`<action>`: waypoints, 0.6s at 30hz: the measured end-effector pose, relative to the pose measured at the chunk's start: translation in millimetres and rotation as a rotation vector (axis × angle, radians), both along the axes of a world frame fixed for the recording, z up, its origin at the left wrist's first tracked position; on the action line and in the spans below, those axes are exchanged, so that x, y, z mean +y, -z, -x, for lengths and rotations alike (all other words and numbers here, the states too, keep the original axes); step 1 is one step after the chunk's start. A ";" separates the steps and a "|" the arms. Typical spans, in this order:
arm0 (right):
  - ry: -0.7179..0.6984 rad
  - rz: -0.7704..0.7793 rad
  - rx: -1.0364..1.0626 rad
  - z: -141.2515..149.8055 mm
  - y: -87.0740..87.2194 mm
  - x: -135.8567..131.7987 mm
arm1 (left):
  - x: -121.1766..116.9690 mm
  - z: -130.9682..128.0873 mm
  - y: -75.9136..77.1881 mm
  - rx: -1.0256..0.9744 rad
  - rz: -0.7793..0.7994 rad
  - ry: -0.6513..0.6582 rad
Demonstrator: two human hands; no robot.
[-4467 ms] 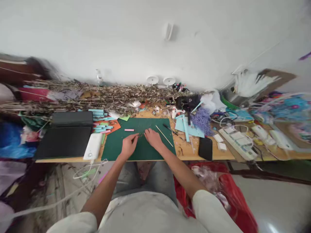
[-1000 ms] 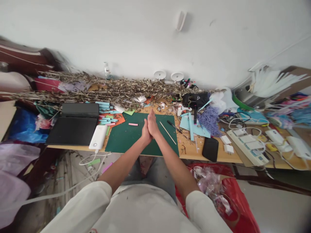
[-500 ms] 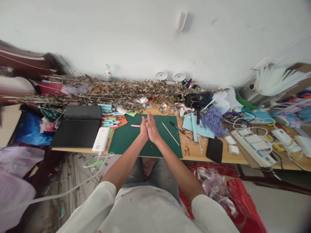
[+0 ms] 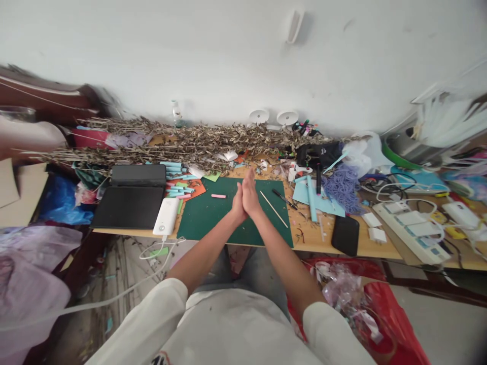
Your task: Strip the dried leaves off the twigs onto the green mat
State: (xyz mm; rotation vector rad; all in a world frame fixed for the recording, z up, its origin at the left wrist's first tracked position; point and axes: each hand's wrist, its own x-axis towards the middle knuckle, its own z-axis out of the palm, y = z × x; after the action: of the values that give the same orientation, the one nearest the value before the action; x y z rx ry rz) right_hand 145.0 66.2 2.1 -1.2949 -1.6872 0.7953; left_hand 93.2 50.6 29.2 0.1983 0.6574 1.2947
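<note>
Over the green cutting mat [image 4: 205,223], my left hand [image 4: 238,204] and my right hand [image 4: 250,195] are pressed palm to palm. The right hand's fingers stretch flat, pointing away from me. Those of the left hand look straight too, though partly covered. Whether anything lies between the palms is hidden. A short pink rolled paper tube [image 4: 218,196] lies on the mat left of my hands. On their right rest a thin wooden stick [image 4: 274,209] and a black pen [image 4: 284,199].
Dried plant stems [image 4: 213,142] stretch along the wall. At left are a black tablet case [image 4: 129,208], a white power bank [image 4: 166,216] and blue paper rolls [image 4: 178,190]. Rightward lie a glue gun [image 4: 299,171], purple yarn [image 4: 343,187], a black phone [image 4: 345,235] and a power strip [image 4: 413,230].
My hands stay pressed together, with the right hand slid slightly forward against the left. The pink tube now shows clear of my left hand. The whole view has shifted a little.
</note>
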 end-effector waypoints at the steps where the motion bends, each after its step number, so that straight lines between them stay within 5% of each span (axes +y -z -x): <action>1: 0.041 0.034 0.023 -2.8 0.9 4.6 | -3.9 -3.5 2.3 -0.013 -0.013 0.023; 7: 0.019 0.079 -0.004 5.6 -0.7 -7.8 | 0.9 2.4 -2.2 0.010 -0.020 0.041; 11: 0.089 0.045 -0.040 11.1 -13.3 -3.7 | 2.9 9.0 -9.9 -0.055 -0.186 0.061; 14: 0.059 0.063 -0.014 10.7 -16.0 -2.3 | 1.0 12.5 -8.2 -0.044 -0.132 0.122; 18: 0.017 0.070 0.007 21.5 -15.1 -4.4 | 1.0 16.0 -5.2 0.004 -0.085 0.040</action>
State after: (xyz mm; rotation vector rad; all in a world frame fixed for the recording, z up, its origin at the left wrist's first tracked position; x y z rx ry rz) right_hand 123.5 61.8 17.2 -1.3511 -1.6536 0.8547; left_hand 77.2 51.6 34.4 0.2822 0.5992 1.2855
